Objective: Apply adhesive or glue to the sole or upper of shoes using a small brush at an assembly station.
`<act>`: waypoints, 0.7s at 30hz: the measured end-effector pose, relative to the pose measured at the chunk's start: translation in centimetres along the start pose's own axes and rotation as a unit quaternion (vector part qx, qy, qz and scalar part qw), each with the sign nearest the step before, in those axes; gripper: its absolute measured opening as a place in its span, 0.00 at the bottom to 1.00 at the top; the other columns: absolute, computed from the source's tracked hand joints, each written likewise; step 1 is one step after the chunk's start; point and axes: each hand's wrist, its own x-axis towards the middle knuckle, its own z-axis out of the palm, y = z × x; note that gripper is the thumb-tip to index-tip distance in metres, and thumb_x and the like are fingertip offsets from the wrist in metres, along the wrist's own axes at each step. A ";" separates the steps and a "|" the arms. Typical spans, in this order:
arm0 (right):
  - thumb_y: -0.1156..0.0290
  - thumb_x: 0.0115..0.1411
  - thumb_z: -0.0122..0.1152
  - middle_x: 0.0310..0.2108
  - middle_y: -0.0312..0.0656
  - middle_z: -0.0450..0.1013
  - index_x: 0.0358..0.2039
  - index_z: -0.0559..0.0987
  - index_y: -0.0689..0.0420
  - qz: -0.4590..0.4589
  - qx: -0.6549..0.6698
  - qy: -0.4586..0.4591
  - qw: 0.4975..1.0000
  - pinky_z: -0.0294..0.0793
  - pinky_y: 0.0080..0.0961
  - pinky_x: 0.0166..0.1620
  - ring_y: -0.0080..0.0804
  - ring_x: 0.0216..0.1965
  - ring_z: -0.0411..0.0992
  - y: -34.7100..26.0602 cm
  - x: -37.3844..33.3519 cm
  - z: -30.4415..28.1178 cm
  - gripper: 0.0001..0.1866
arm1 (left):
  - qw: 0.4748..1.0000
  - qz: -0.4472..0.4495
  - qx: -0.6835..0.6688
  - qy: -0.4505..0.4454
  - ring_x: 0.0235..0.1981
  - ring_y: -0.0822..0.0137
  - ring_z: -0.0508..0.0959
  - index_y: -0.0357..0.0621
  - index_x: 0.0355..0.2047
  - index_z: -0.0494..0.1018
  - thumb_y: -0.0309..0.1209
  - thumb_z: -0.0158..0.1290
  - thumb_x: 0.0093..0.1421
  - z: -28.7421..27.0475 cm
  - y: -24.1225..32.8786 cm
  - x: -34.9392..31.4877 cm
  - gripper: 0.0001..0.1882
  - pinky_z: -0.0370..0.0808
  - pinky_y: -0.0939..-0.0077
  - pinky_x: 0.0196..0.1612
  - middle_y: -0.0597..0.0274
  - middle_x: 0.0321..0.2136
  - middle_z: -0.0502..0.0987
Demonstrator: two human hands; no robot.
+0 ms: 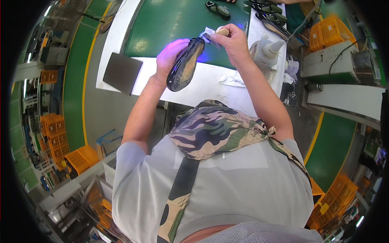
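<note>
My left hand [171, 56] is closed round the side of a glossy black shoe upper [185, 67], its tan and grey bottom turned toward me and its far end pointing up and right. In my right hand [234, 39], thumb and fingers pinch a crumpled, stained cloth [208, 35] right at the far tip of the shoe. A small tan piece [222, 31] also shows between those fingers; its kind cannot be made out. Purplish light falls on my left hand and the cloth. Both hands are over the near edge of the green work surface [166, 24].
Black shoes [219, 10] lie farther up on the green surface, and several more [271, 18] line its right side. By my right forearm stands a white nozzle bottle [270, 50]. White cloth [232, 79] and a dark flat board [121, 72] rest on the near white ledge.
</note>
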 end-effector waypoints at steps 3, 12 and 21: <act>0.79 0.51 0.69 0.29 0.35 0.72 0.33 0.74 0.60 0.016 -0.001 -0.053 0.998 0.71 0.19 0.34 0.21 0.29 0.71 0.3 -0.5 1.1 0.12 | 0.999 -0.002 0.036 -0.015 0.43 0.51 0.80 0.37 0.47 0.72 0.24 0.67 0.45 -1.4 1.6 -0.5 0.27 0.77 0.64 0.48 0.48 0.43 0.79; 0.80 0.51 0.67 0.30 0.35 0.71 0.31 0.73 0.59 0.094 0.060 -0.172 0.979 0.71 0.20 0.39 0.21 0.31 0.70 -2.2 -4.4 4.2 0.10 | 0.990 -0.082 0.106 -0.035 0.43 0.48 0.80 0.37 0.48 0.72 0.25 0.64 0.46 -2.5 4.3 -3.6 0.26 0.77 0.63 0.47 0.47 0.43 0.78; 0.76 0.49 0.71 0.23 0.32 0.71 0.29 0.75 0.62 -0.022 -0.099 -0.235 0.967 0.68 0.18 0.28 0.18 0.25 0.66 -2.6 -5.4 5.8 0.11 | 0.931 -0.326 0.125 -0.102 0.36 0.54 0.81 0.42 0.45 0.74 0.24 0.66 0.40 -2.7 8.5 -6.9 0.27 0.78 0.66 0.42 0.50 0.36 0.80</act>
